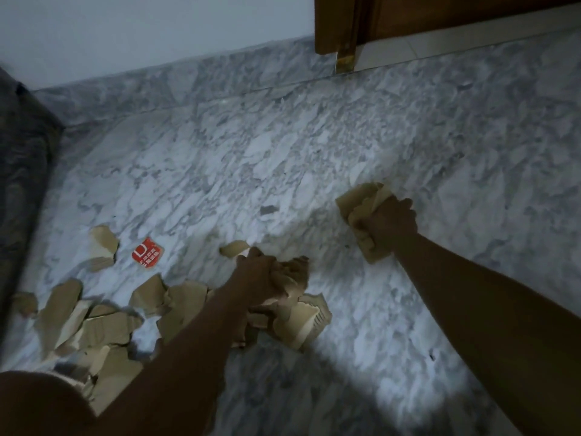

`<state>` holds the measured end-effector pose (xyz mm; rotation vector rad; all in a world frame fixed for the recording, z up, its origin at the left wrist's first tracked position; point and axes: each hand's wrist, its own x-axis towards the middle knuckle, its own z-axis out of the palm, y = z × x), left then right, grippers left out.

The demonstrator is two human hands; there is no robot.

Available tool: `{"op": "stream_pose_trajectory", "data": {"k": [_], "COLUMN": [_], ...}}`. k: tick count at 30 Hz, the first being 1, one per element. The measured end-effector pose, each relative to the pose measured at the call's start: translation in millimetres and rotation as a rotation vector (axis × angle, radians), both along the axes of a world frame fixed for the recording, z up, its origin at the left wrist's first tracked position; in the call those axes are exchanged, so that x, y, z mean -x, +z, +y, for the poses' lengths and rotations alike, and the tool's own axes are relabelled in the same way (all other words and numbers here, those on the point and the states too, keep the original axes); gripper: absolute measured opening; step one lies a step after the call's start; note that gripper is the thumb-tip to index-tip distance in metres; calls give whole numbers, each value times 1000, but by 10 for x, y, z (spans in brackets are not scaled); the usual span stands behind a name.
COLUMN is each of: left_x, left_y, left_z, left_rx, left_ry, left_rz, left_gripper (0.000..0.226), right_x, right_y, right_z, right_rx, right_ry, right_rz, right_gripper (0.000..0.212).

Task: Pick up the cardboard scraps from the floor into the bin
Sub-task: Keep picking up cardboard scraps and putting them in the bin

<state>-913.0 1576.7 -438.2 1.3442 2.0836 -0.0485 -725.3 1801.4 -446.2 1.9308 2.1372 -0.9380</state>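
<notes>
Scraps: torn brown cardboard scraps lie in a heap on the white and grey marble floor, at the lower left.
Left hand: closed on a crumpled wad of brown cardboard, just above the heap.
Right hand: clamped on a bunch of flat brown cardboard pieces, held away from the heap.
Hands: well apart.
Red piece: a small red printed square lies flat on the floor, near the scraps.
Bin: none can be seen.
Cut off: a brown wooden door at the top right, and a dark grey cloth thing at the left edge, too dim to tell what it is.
</notes>
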Motion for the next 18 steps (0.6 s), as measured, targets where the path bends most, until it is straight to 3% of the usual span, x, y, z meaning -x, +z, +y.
{"op": "stream_pose_trajectory", "data": {"k": [8, 14, 18], "left_x": [-52, -55, 242], "left_y": [-128, -107, 15], "left_z": [88, 101, 55], "left_rx": [76, 10, -41], "left_ry": [58, 126, 222], "left_rz": [23, -70, -173], "left_gripper": [56, 69, 42], "right_x": [71, 125, 129], "right_y": [-40, 3, 16], "right_z": [-27, -154, -248], "right_rx": [-23, -153, -253], "right_ry": [-57, -43, 3], "right_rz": [25, 9, 17], "right_gripper": [86, 65, 54]}}
